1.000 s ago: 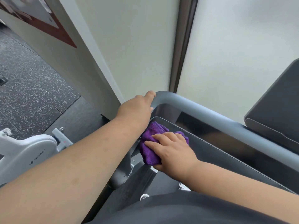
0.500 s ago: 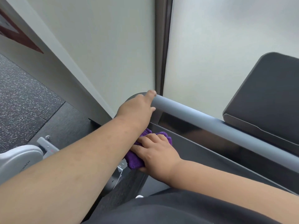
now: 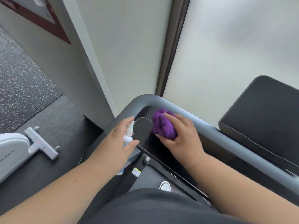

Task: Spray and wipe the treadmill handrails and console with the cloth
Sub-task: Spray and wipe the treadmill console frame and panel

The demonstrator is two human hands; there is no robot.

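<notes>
Right hand (image 3: pixel 181 139) clutched purple cloth (image 3: pixel 163 125) on dark console panel (image 3: pixel 144 131), inside handrail (image 3: pixel 140 99) corner. Left hand (image 3: pixel 119 143) gripped spray bottle (image 3: pixel 128 135). Best: mist lightly, wipe overlapping strokes into corner

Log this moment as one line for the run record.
left hand: holds spray bottle | right hand: grips purple cloth against the glossy console | handrail: untouched
</notes>
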